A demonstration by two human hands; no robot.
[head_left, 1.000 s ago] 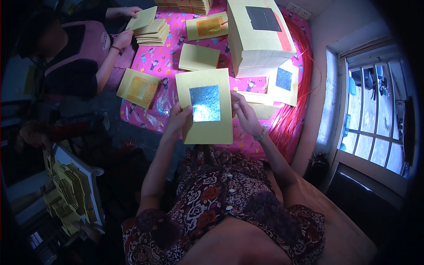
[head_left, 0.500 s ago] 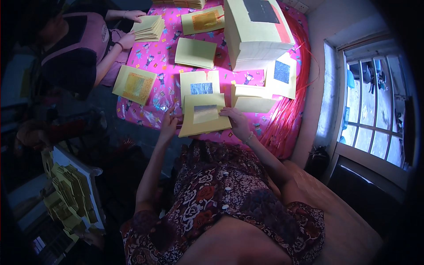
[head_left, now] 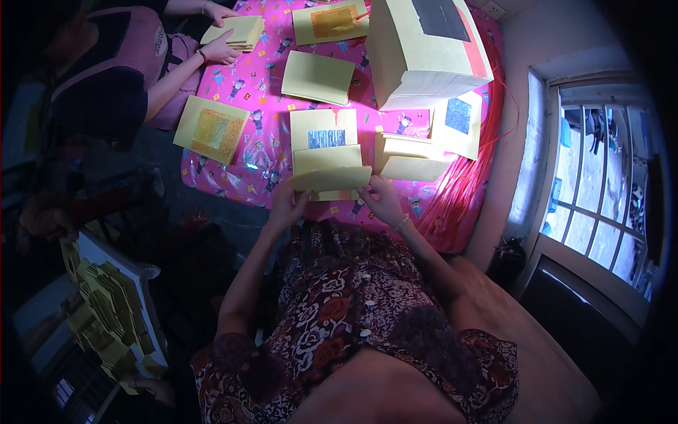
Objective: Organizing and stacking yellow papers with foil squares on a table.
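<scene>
At the table's near edge, my left hand (head_left: 288, 205) and my right hand (head_left: 383, 203) grip the two ends of a yellow sheet of joss paper (head_left: 330, 178). Its near part is raised and bent over toward the far side, so its silvery patch is hidden. My fingers are closed at its lower corners, the thumbs partly out of sight. Just beyond lies another joss paper sheet (head_left: 325, 129) with a silver foil square and a red mark. To the right of my right hand sit folded yellow sheets (head_left: 413, 157), their upper flaps standing partly up.
A tall block of yellow paper (head_left: 424, 53) stands at the far right, with red strands (head_left: 477, 169) along that edge. Separate sheets (head_left: 212, 131) and a folded stack (head_left: 318, 76) lie on the pink cloth (head_left: 244, 159). A co-worker's hands (head_left: 220, 48) hold a paper stack (head_left: 240, 32).
The sheet's near edge has come up and over, covering its silvery patch. My left hand has shifted right and my right hand slightly lower. The co-worker's fanned stack looks more even.
</scene>
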